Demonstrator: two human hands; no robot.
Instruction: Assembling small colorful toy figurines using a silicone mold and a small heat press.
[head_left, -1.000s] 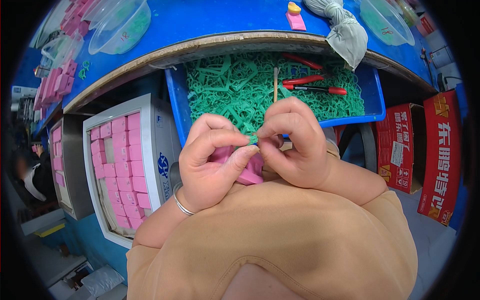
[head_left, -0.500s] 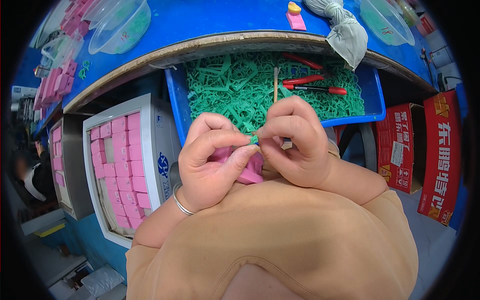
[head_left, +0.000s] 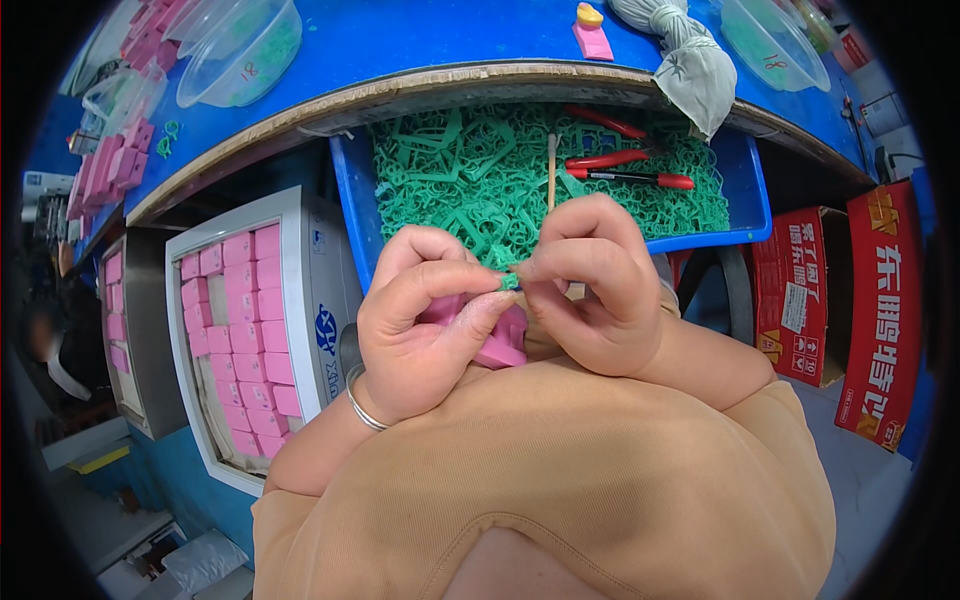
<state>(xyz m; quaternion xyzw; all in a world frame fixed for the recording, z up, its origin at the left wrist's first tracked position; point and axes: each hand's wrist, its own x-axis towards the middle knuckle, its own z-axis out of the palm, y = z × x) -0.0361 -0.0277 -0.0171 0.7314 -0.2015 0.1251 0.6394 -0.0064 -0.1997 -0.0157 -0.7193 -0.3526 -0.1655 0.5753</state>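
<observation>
A small green piece (head_left: 509, 282), plastic or wax by its look, is pinched between the thumb and forefinger of my left hand (head_left: 425, 315). My right hand (head_left: 598, 285) meets it from the other side, thumb and forefinger closed at the piece's edge; whether something tiny is between those fingertips is too small to tell. Beneath my hands, a pink block (head_left: 503, 340) shows partly in my lap, the rest hidden by my left hand. Just beyond my fingers stands a blue tray (head_left: 752, 190) heaped with green wiry pieces (head_left: 440, 170).
On the green heap lie red-handled pliers (head_left: 610, 160), a marker (head_left: 640, 179) and a thin stick (head_left: 551, 170). A box of pink blocks (head_left: 240, 335) stands at left. The blue table (head_left: 440, 35) holds clear tubs (head_left: 245, 60) and a cloth bundle (head_left: 690, 75). Red cartons (head_left: 870, 320) stand right.
My right fingertips have shifted very slightly against the green piece. My left hand keeps its pinch, nearly still.
</observation>
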